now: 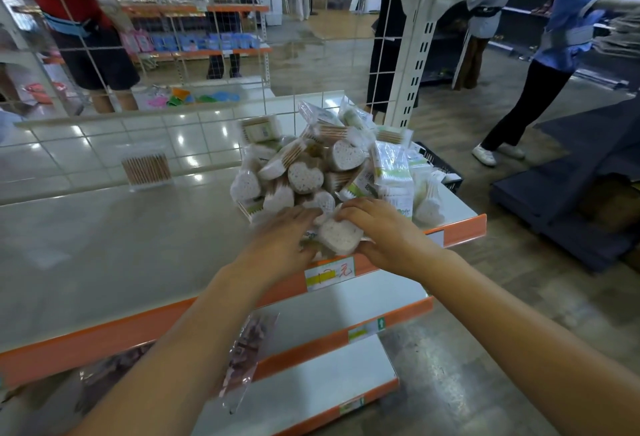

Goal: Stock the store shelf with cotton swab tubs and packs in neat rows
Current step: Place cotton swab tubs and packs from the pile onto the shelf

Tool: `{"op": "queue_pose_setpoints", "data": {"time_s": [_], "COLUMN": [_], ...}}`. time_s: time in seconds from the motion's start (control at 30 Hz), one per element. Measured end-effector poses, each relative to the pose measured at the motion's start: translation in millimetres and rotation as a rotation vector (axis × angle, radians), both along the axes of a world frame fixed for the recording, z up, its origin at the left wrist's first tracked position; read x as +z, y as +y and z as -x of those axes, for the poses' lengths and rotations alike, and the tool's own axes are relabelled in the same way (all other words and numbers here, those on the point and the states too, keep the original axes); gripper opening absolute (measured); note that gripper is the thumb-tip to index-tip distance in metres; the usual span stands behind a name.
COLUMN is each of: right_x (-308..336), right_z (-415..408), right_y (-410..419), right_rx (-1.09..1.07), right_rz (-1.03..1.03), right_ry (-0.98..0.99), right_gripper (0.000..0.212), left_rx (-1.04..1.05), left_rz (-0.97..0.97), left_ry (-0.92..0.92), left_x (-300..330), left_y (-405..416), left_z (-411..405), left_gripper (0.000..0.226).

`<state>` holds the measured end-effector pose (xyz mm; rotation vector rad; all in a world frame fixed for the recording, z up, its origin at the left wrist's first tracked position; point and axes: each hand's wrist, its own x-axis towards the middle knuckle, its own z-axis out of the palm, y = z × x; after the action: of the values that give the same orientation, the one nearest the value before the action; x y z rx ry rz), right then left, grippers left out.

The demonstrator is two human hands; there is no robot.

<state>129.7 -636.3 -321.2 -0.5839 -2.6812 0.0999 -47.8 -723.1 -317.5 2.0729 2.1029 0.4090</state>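
Observation:
A loose heap of cotton swab packs (311,165) lies on the right end of the grey shelf (104,255); many are heart-shaped bundles in clear wrap. At the heap's front edge sits one heart-shaped pack (341,236). My left hand (280,238) lies flat against its left side with straight fingers. My right hand (384,231) curls over its right side and grips it. A single clear tub of wooden-stick swabs (146,169) stands alone further back on the left. Flat green-labelled packs (391,172) lean at the heap's right.
A wire mesh back panel (173,55) closes the shelf's rear. Orange price rails (460,228) edge this shelf and the lower shelves (311,366). A clear bag (242,363) hangs below my left forearm. People stand in the aisle beyond, one in blue (554,48) at right.

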Motion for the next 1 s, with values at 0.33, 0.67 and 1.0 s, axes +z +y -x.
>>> {"op": "queue_pose_setpoints", "data": {"time_s": [0.33, 0.67, 1.0], "right_x": [41, 44, 39], "right_z": [17, 49, 149], "right_y": [-20, -44, -67], "right_rx": [0.04, -0.004, 0.058], "right_rz": [0.835, 0.685, 0.589], "right_ry": [0.48, 0.478, 0.453], "right_gripper": [0.068, 0.069, 0.065], "left_rx": [-0.019, 0.073, 0.401], "left_rz": [-0.204, -0.366, 0.011], "left_ry": [-0.605, -0.688, 0.034], "left_x": [25, 22, 20], "left_y": [-18, -34, -101], "left_z": [-4, 7, 108], "left_gripper": [0.098, 0.073, 0.086]}}
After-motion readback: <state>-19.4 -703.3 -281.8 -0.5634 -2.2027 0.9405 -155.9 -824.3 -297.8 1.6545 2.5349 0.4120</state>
